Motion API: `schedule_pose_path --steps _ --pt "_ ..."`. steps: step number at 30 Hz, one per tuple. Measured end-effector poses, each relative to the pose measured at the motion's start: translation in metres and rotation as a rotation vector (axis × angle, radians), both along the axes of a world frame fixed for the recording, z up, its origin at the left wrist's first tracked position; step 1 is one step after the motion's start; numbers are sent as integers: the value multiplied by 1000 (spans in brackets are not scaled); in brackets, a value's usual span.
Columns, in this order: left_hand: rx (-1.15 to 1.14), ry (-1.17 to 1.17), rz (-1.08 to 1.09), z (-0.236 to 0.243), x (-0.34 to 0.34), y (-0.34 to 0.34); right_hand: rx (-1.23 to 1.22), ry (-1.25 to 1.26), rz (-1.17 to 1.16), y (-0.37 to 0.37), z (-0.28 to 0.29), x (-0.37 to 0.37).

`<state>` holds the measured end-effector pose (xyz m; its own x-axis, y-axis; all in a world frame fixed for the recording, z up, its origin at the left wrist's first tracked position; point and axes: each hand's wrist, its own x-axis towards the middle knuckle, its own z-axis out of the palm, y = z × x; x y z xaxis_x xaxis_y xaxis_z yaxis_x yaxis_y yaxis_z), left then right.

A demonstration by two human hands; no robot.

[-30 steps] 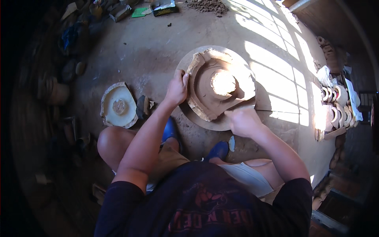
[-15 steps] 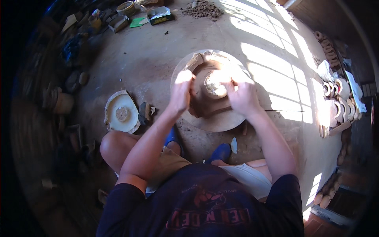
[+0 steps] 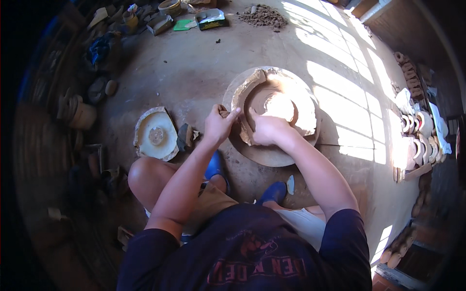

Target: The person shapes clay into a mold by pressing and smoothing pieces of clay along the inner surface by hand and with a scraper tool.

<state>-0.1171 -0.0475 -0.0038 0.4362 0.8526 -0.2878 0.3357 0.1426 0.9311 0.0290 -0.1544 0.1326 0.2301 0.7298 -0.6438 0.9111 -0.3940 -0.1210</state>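
A broad, pale round disc lies in front of me, bearing a ring-shaped plaster mould with a thick, ragged rim. Inside it is a brown hollow around a sunlit central mound. My left hand is closed round a small brown lump of clay just outside the left rim, thumb pointing toward the ring. My right hand is inside the ring, against its near-left wall. Its thumb points away from me and its fingers look curled; what they may hold is hidden.
A second pale mould with a clay knob lies left, beside a dark chunk. Soil is heaped at the back, near a box. Curved clay pieces are stacked at the right. My blue shoes are close to the disc.
My right hand has come down and left from the sunlit mound to the near-left wall. My left hand has moved off the rim and now shows a clay lump. The whole view has shifted slightly.
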Motion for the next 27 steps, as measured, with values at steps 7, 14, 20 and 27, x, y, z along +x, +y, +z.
schedule_pose_path --steps 7,14,20,27 --pt "226 181 -114 13 4 -3 115 -166 230 -88 -35 7" --pt "161 135 -141 7 6 0 165 -187 94 -116 -47 -5" --pt "194 143 -109 -10 8 7 216 -313 35 -152 -61 42" --pt "88 119 -172 -4 15 13 305 -202 -367 -161 -76 46"
